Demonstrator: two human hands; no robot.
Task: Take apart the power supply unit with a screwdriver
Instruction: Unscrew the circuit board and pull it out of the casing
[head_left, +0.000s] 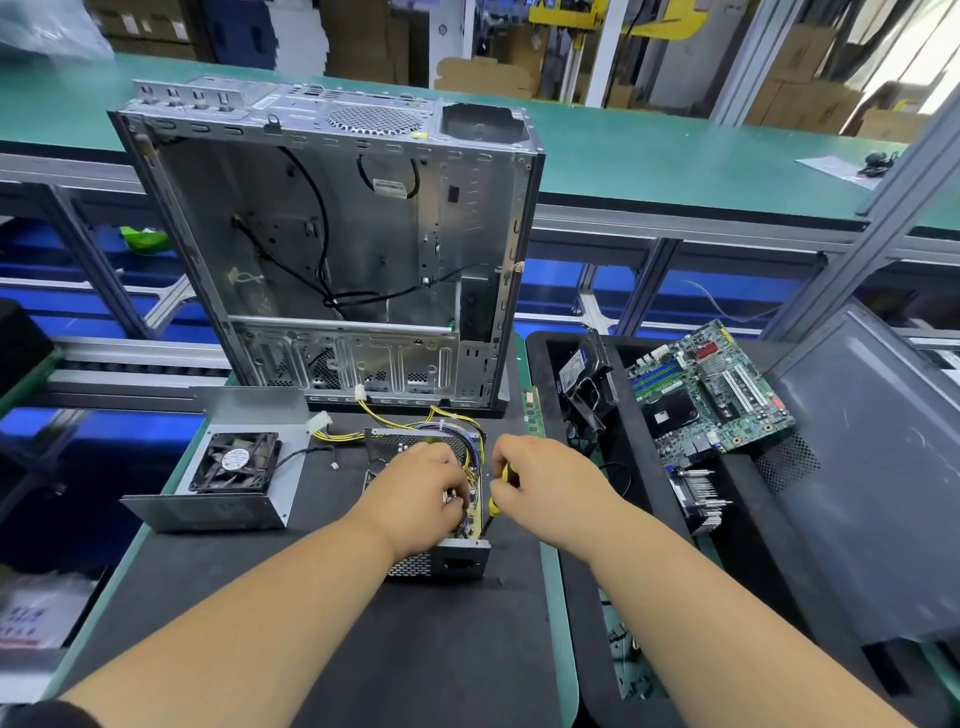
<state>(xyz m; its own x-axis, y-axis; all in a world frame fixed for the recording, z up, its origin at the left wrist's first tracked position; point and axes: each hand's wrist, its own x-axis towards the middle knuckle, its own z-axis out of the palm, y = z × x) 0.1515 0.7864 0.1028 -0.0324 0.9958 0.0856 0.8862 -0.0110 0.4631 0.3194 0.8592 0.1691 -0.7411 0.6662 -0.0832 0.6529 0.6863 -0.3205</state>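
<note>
The open power supply (431, 499) sits mid-mat (363, 623), its cables (415, 421) trailing toward the far edge where the empty case (332, 249) stands. The left hand (421, 493) reaches inside it, fingers curled among the wires, seemingly pinching something hidden. The right hand (545, 483) grips a yellow-handled screwdriver (497, 493), tip down at the unit's right wall. The removed cover with its fan (236, 462) lies at the mat's left edge.

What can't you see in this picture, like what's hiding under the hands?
Head view only:
- Inside of the power supply: mostly covered by the left hand.
- Screwdriver tip: too small and dark; which screw it meets is unclear.
- Its handle: mostly wrapped by the right hand.
- Fan label: too small to read.
- Circuit board markings: too small.
</note>
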